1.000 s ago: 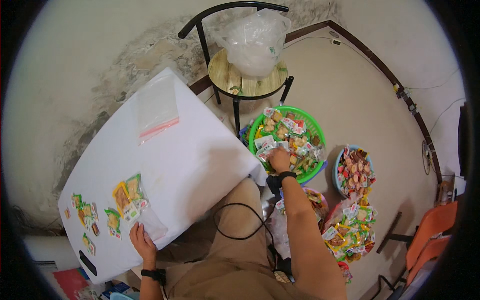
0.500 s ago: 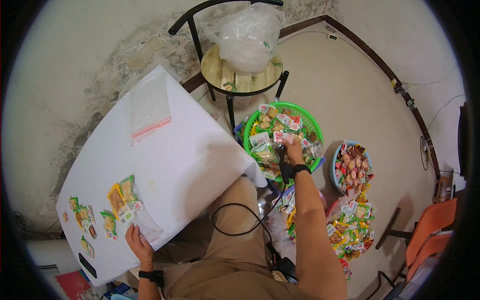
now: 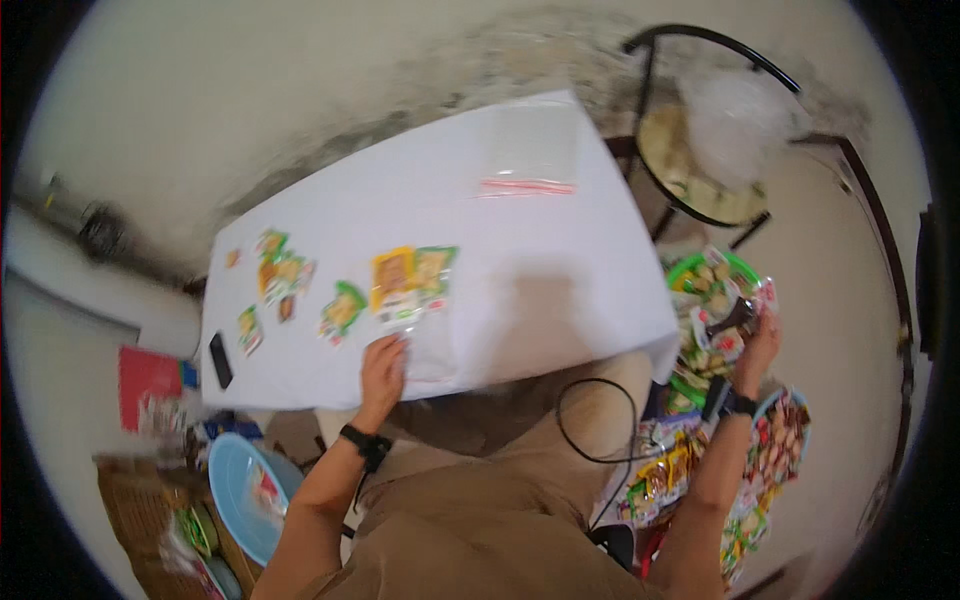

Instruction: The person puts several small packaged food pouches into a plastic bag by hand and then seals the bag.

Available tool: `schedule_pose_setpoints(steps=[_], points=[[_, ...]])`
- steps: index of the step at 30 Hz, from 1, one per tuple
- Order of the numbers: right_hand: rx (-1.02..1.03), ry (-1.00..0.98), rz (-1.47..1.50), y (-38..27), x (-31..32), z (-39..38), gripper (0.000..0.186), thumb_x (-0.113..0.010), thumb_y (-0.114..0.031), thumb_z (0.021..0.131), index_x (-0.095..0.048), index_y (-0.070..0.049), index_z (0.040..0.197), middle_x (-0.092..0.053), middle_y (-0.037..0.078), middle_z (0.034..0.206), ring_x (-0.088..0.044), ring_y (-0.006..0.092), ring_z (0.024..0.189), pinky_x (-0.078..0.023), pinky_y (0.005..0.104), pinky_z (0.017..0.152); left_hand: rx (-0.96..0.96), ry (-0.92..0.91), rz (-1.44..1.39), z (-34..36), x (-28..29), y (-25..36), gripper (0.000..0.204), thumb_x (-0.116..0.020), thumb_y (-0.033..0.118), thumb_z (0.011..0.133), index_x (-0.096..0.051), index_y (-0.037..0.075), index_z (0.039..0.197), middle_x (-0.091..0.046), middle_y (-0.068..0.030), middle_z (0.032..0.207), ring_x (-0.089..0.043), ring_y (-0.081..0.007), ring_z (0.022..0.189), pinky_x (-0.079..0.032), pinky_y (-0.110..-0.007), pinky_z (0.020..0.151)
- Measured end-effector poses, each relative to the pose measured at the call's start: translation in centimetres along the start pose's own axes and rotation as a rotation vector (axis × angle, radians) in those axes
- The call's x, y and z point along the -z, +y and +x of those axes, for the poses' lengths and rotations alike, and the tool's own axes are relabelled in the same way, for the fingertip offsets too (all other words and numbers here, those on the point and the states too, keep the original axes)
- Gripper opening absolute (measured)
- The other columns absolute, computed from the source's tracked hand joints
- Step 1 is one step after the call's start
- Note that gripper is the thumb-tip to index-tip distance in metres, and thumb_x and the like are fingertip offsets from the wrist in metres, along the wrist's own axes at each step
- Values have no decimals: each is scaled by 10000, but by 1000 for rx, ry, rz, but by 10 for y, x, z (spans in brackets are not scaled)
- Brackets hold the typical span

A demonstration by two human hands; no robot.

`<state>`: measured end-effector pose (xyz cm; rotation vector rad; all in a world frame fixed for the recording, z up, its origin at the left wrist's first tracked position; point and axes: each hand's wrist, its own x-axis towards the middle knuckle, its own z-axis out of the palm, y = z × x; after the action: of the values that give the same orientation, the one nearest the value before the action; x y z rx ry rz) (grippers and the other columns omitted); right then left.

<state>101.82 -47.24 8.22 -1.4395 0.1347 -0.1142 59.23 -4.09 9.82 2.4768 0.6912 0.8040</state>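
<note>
On the white-covered table (image 3: 560, 320), a clear plastic bag (image 3: 432, 350) lies flat near the front edge. A yellow-edged snack packet (image 3: 392, 280) and a green-edged snack packet (image 3: 434, 272) lie side by side at its far end; whether they are inside it I cannot tell. My left hand (image 3: 383, 375) has its fingers closed at the bag's near left corner. Off to the right, my right hand (image 3: 760, 348) pinches a small clear snack packet (image 3: 767, 296) with a red and white label, held above the green basket (image 3: 742, 264) of packets.
More packets (image 3: 343, 312) and a black phone (image 3: 220, 360) lie on the table's left. Flat clear bags (image 3: 528, 150) rest at the back. A chair (image 3: 655, 150) carries a bulky plastic bag (image 3: 738, 125). A blue tub (image 3: 228, 500) stands lower left; a loose cable (image 3: 560, 410) loops over my lap.
The view has swung left, so the table now sits mid-picture. My right hand has come up out of the green basket with a snack packet. My left hand stays at the clear bag.
</note>
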Motion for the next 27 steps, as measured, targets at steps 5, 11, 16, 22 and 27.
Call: schedule_pose_setpoints(steps=[5, 11, 16, 22, 27], points=[[-355, -477, 508, -62, -103, -100, 155, -555, -195, 886, -563, -102, 1010, -598, -6, 839, -540, 61, 660, -445, 217, 518, -7, 59, 69, 12, 31, 27, 224, -617, 39, 777, -653, 79, 994, -568, -94, 878, -556, -253, 824, -466, -320, 691], [-699, -702, 327, -73, -184, -276, 119, -556, -167, 885, -541, -93, 977, -599, 15, 811, -566, 102, 572, -461, 234, 442, -118, 13, 71, 31, 53, 30, 168, -632, 72, 777, -660, 90, 942, -554, -73, 768, -560, -245, 718, -461, -339, 595], [-836, -799, 500, -60, -176, -335, 156, -513, -119, 893, -520, -54, 1035, -620, 83, 885, -658, 225, 765, -566, 302, 576, 2, -22, -75, 49, 57, 34, 128, -604, 146, 819, -657, 82, 917, -596, -112, 756, -583, -308, 667, -466, -371, 572], [-1033, -685, 548, -47, -155, -363, 229, -526, -23, 835, -524, -8, 1064, -628, 143, 964, -646, 260, 900, -581, 347, 669, -16, 14, -158, 55, 50, 39, 141, -603, 206, 831, -661, 109, 915, -636, -112, 793, -607, -306, 681, -475, -360, 577], [-1005, -685, 637, -44, -164, -375, 257, -519, -4, 834, -514, -11, 1090, -604, 142, 1075, -601, 265, 1013, -550, 391, 776, -58, 43, -112, 49, 47, 46, 146, -608, 223, 828, -663, 128, 924, -634, -89, 772, -605, -300, 669, -472, -372, 553]])
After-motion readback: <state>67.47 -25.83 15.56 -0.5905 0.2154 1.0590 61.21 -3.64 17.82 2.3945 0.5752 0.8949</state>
